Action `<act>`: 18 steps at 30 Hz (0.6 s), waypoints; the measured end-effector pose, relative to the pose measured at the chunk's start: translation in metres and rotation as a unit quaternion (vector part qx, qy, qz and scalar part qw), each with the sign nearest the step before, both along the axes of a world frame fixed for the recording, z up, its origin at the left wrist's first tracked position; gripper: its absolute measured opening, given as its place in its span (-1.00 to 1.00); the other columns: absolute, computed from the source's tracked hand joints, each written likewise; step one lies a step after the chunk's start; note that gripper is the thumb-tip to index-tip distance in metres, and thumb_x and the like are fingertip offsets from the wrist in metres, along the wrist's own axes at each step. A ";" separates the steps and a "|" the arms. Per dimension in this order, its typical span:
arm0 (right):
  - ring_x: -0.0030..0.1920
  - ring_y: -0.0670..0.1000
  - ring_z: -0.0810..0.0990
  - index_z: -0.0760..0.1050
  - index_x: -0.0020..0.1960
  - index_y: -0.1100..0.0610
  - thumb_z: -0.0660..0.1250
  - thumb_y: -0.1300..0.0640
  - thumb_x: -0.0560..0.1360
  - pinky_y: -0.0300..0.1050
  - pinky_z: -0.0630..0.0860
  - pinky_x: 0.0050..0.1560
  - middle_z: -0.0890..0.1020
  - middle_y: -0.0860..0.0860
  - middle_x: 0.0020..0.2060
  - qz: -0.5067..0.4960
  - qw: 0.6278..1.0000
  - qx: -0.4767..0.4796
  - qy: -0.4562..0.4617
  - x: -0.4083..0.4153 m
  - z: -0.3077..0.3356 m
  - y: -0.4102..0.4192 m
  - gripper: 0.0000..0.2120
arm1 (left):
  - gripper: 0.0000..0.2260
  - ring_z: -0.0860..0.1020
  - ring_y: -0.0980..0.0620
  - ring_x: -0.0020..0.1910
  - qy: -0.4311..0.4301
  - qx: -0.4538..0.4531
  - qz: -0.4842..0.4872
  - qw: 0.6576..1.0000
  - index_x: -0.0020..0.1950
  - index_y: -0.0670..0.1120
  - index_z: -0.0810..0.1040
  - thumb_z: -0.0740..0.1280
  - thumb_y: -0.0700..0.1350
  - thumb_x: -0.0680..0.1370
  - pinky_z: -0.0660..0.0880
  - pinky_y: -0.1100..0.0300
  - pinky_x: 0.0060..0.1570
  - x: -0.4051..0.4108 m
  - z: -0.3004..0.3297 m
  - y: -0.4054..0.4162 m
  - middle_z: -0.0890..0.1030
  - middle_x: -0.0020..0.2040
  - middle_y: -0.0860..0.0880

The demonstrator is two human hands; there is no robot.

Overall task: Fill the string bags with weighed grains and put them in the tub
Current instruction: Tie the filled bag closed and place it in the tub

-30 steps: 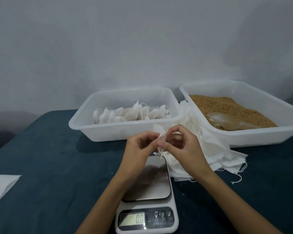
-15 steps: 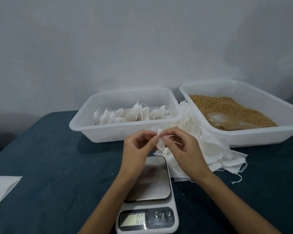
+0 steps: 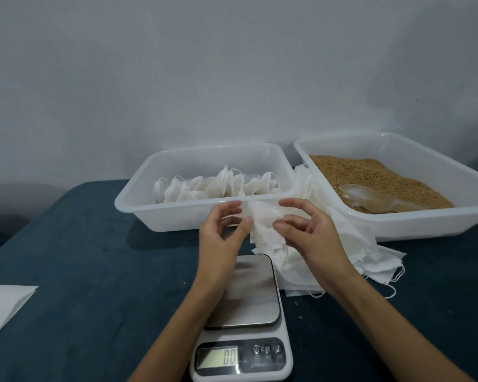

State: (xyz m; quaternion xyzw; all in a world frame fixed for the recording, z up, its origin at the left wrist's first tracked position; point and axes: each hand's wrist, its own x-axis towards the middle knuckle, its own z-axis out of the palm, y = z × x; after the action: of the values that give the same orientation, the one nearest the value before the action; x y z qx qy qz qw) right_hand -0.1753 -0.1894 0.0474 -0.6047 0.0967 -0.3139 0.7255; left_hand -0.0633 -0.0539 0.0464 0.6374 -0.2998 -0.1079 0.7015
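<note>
Scale (image 3: 242,321) under hands, bag pile (image 3: 370,252) beside tubs (image 3: 177,216)

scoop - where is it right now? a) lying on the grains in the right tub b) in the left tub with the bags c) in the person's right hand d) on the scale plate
a: the clear scoop lies on the brown grains in the right tub, while both hands hold a white bag above the bare scale.
</note>
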 end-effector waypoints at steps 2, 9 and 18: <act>-0.14 0.02 0.70 0.65 0.15 0.06 0.51 0.24 0.43 -0.23 0.59 -0.18 0.72 0.15 -0.11 0.022 0.998 0.056 -0.017 0.000 0.002 -0.001 -0.69 | -0.51 0.66 0.14 0.16 0.055 0.015 -0.031 0.998 0.41 0.04 0.50 0.51 0.05 0.50 0.61 0.18 0.15 0.002 0.001 0.000 0.67 0.23 0.04; -0.19 -0.04 0.65 0.65 0.03 0.08 0.55 0.13 0.37 -0.25 0.57 -0.23 0.68 0.01 -0.19 -0.033 0.999 0.032 0.014 0.002 -0.001 -0.004 -0.75 | -0.72 0.70 -0.22 0.15 0.150 -0.030 -0.115 0.981 0.17 -0.15 0.72 0.53 -0.09 0.49 0.59 -0.17 0.26 0.003 -0.004 0.002 0.74 0.12 -0.17; -0.21 -0.04 0.65 0.63 -0.09 0.07 0.55 0.11 0.45 -0.23 0.58 -0.15 0.68 -0.05 -0.19 -0.115 0.980 -0.151 0.055 0.001 -0.005 0.001 -0.88 | -0.87 0.74 -0.01 0.00 0.068 -0.050 -0.031 0.996 0.07 -0.11 0.72 0.51 -0.23 0.53 0.62 0.27 -0.07 -0.001 -0.002 0.000 0.77 -0.01 -0.05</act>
State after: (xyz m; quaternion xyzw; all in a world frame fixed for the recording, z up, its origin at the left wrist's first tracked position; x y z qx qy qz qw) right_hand -0.1740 -0.1886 0.0427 -0.7084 0.1574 -0.3726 0.5785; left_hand -0.0645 -0.0540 0.0445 0.5834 -0.2760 -0.1571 0.7475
